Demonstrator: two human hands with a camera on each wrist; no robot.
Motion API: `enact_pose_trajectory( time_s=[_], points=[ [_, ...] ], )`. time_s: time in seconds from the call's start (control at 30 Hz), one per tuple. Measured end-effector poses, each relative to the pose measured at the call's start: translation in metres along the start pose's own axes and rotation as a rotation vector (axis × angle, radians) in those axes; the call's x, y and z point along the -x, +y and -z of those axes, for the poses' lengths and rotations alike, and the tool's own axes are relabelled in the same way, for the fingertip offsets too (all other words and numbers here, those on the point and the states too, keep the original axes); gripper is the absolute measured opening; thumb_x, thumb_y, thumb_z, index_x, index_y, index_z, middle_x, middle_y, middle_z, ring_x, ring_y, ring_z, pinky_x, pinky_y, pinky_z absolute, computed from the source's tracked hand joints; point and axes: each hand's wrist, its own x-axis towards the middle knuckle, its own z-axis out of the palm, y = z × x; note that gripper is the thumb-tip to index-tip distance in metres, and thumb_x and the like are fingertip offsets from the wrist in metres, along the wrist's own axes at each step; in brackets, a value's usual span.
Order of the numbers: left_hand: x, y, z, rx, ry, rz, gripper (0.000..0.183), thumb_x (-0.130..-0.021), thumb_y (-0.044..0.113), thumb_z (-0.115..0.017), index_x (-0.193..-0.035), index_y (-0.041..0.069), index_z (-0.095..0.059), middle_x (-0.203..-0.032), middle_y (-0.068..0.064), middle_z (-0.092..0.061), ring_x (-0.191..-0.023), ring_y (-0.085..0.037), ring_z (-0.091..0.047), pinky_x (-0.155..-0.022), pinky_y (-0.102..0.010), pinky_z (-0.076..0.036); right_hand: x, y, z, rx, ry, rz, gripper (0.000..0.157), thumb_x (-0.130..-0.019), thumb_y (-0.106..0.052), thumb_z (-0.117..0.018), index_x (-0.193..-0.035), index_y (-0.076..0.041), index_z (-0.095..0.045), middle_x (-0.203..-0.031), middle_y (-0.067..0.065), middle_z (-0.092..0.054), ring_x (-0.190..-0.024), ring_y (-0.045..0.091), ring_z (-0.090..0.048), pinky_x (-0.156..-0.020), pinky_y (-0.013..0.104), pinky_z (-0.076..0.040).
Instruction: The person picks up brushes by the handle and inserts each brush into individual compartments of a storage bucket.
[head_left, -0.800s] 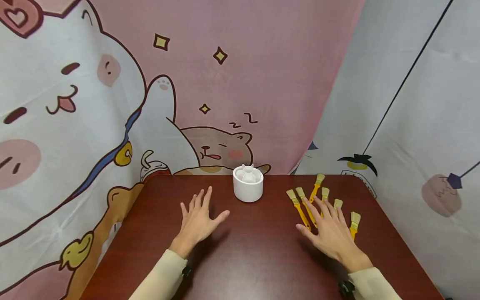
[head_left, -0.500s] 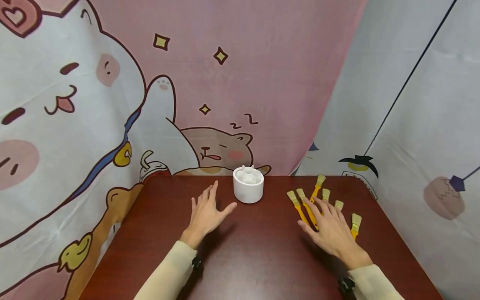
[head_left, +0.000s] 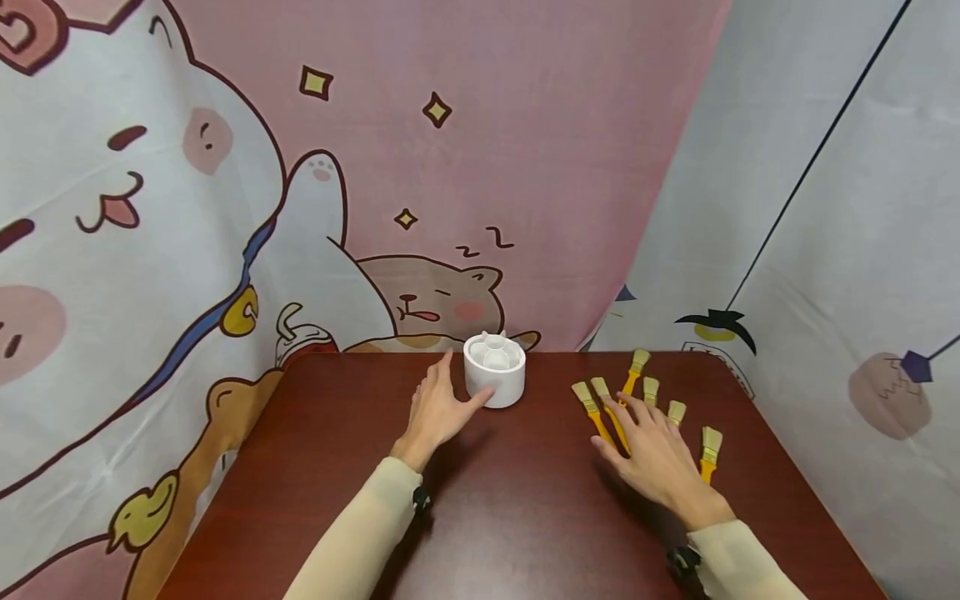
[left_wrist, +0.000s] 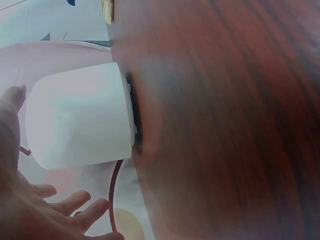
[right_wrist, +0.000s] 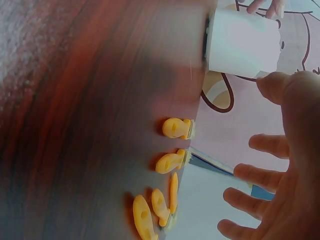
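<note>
A: Which hand has shifted since a moment ago?

B: The left hand. From where I stand, it has advanced far and to the right, and now lies just beside the white pot, on its left. The thumb crosses in front of the pot's near side; contact I cannot tell.

A: Its state?

B: Fingers extended, thumb spread wide, gripping nothing.

A: And the pot?

B: Unmoved: upright near the far edge of the red-brown table, around its middle.

A: The right hand?

B: Little changed. It hangs above the handles of the yellow brushes, fingers apart and holding nothing. The brushes lie fanned as before, on the table's right side, bristles pointing far.
</note>
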Motion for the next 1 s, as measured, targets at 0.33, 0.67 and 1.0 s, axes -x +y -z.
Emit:
enact_pose_trajectory(
  time_s=[0.33,0.67,1.0],
  points=[
    [-0.019,0.009,-0.018,0.111,0.009,0.038,0.13,-0.089,0.082,-0.087,-0.187,0.025,-0.023,-0.179,-0.018,-0.049,-0.158,-0.047,-0.058,-0.119,-0.074,-0.055,-0.001,-0.002,-0.002,-0.007,0.006,0.003,0.073,-0.109,-0.049,-0.081,-0.17,-0.016,-0.058,-0.167,0.023,-0.061,-0.149,0.055,-0.061,-0.117,0.085,-0.048],
    [-0.029,0.018,-0.023,0.169,0.007,0.014,0.122,-0.092,0.073,-0.09,-0.185,0.021,-0.029,-0.177,-0.018,-0.053,-0.162,-0.043,-0.056,-0.126,-0.071,-0.052,-0.005,0.0,-0.003,-0.002,0.017,-0.003,0.069,-0.109,-0.043,-0.082,-0.168,-0.014,-0.061,-0.164,0.023,-0.063,-0.146,0.053,-0.062,-0.115,0.082,-0.051],
    [-0.036,0.018,-0.022,0.205,0.022,-0.023,0.111,-0.095,0.062,-0.093,-0.18,0.016,-0.038,-0.172,-0.021,-0.056,-0.158,-0.047,-0.058,-0.127,-0.069,-0.052,-0.008,0.004,-0.003,-0.003,0.027,0.006,0.063,-0.108,-0.035,-0.084,-0.163,-0.01,-0.065,-0.154,0.025,-0.068,-0.14,0.052,-0.066,-0.109,0.075,-0.057]
  ],
)
